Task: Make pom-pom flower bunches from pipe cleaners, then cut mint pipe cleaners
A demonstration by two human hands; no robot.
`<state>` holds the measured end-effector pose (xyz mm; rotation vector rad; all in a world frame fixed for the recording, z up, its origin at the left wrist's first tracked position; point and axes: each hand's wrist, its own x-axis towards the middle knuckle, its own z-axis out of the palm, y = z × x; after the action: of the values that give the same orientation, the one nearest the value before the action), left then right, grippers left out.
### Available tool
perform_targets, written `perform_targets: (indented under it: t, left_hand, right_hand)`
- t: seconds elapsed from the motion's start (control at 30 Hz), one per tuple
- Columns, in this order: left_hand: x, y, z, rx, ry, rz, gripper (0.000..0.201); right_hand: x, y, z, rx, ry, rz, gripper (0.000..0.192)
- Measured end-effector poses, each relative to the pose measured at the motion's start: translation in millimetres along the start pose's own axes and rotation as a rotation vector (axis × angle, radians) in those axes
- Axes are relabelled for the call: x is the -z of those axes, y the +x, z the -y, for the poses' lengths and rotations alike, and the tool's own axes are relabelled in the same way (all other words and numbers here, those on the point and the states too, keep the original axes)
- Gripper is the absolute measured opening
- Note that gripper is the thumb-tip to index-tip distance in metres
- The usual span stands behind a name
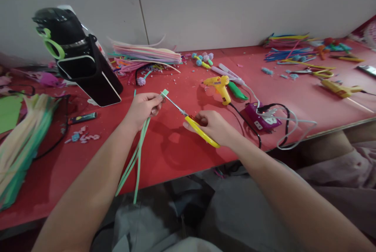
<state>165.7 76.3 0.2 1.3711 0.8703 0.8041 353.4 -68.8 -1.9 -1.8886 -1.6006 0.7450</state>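
My left hand (146, 107) is closed around a few light green pipe cleaners (138, 154). Their long ends hang down past the table's front edge, while short ends stick out beyond my fingertips. In my right hand (213, 124) is a pair of scissors (202, 131) with yellow handles, my fingers in the loops. The blades reach left, with their tips touching or right beside the short green ends. Whether the blades are apart is too small to tell. Just beyond my right hand lies a yellow glue gun (219, 87), with a green object (237, 91) beside it.
A black bottle (88, 64) in a holder stands at the back left. Bundled pipe cleaners (26, 142) lie left, and another bundle (149, 54) lies behind. A purple power strip (258, 118) with cables sits right. Farther right are a second glue gun (340, 87) and scissors (321, 73).
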Motion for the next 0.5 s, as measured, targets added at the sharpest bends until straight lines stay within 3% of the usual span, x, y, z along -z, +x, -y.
perform_targets:
  t: [0.33,0.5]
  left_hand:
    - [1.9,7,6,0.046,-0.032,0.006,0.012]
    - [5.0,19,15,0.145,-0.093,0.036,0.011]
  right_hand:
    - [6,6,0,0.032,-0.147,0.044,0.057]
    - [16,18,15,0.002,-0.221,0.181,0.052]
